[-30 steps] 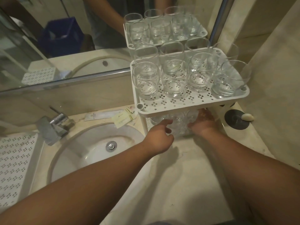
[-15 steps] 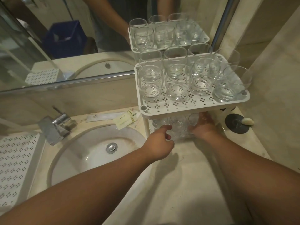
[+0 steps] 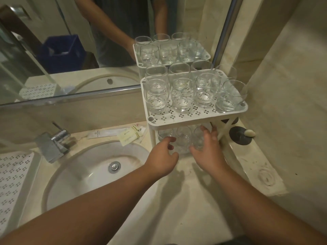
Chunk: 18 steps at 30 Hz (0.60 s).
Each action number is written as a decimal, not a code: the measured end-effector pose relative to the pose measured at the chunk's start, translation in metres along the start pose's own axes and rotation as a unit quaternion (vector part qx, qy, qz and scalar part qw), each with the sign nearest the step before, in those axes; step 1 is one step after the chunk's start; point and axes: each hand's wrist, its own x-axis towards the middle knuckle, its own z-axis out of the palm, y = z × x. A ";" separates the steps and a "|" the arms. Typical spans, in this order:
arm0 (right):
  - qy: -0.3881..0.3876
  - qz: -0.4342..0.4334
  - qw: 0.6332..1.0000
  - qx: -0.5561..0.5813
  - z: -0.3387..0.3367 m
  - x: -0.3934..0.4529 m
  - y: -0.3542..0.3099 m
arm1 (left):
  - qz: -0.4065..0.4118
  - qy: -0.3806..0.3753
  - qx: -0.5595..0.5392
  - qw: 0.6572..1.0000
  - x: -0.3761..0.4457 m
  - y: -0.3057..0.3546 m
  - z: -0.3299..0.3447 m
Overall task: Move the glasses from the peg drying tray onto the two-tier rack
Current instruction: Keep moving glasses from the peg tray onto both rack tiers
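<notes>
Marble counter (image 3: 185,206); perforated white rack (image 3: 178,119) — clear round glasses (image 3: 183,101); both hands (image 3: 161,160) below

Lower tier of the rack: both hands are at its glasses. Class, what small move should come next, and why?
Probably draw both hands back out. The left hand and right hand sit at upright glasses already under the full top tier; neither clearly grips one, so the placing looks done.
</notes>
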 end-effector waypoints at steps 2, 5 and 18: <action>0.007 -0.029 1.000 0.010 0.000 -0.009 0.000 | 0.007 0.027 -0.004 1.000 -0.005 -0.004 0.000; 0.002 -0.035 0.999 0.019 0.000 -0.016 -0.004 | -0.001 0.063 -0.017 0.998 -0.016 -0.013 0.001; 0.032 -0.051 0.994 0.092 -0.005 -0.051 -0.037 | 0.029 0.075 -0.144 0.986 -0.045 -0.019 -0.003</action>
